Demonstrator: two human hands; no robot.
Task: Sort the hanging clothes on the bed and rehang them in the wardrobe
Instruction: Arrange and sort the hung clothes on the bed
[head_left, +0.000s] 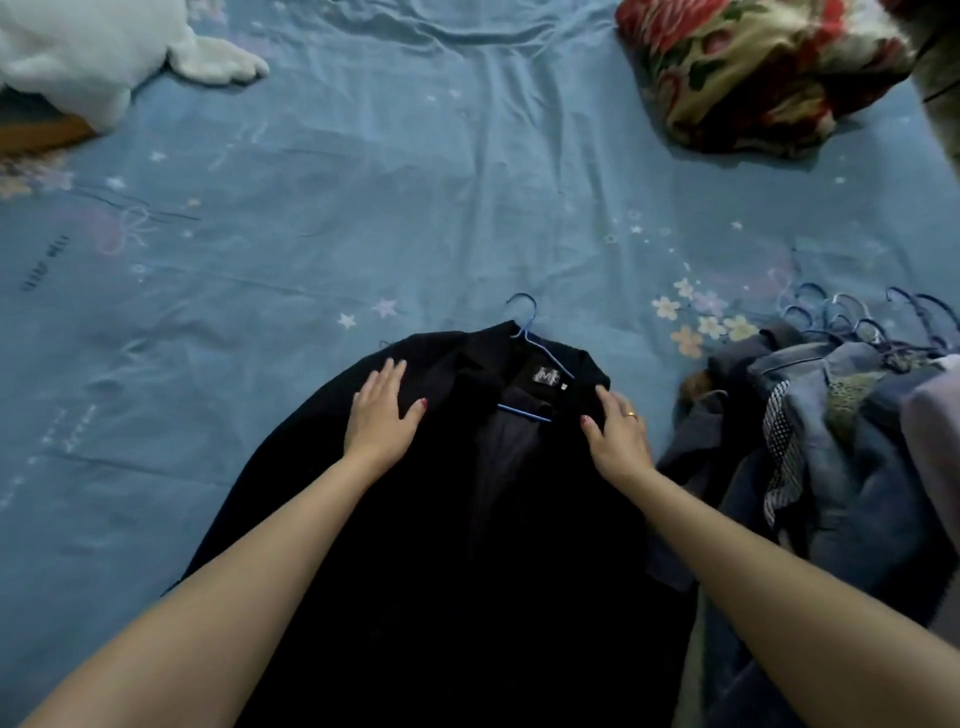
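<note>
Lower centre of frame: black woollen jacket (415, 519) on a thin blue wire hanger (527, 340), spread flat on the pale blue star-printed bedsheet (363, 182), grey neck label reading "M". Left hand (382, 410) flat, fingers straight, pressing one shoulder; right hand (618, 428), ringed, fingers extended on the other. Right edge: heap of blue denim clothes on hangers (831, 415).

Both bare forearms reached up from the lower corners toward mid-frame. The left hand (382, 410) lay flat, fingers straight and spread. The right hand (618, 423) rested palm-down, fingers slightly bent, a ring on one finger.
</note>
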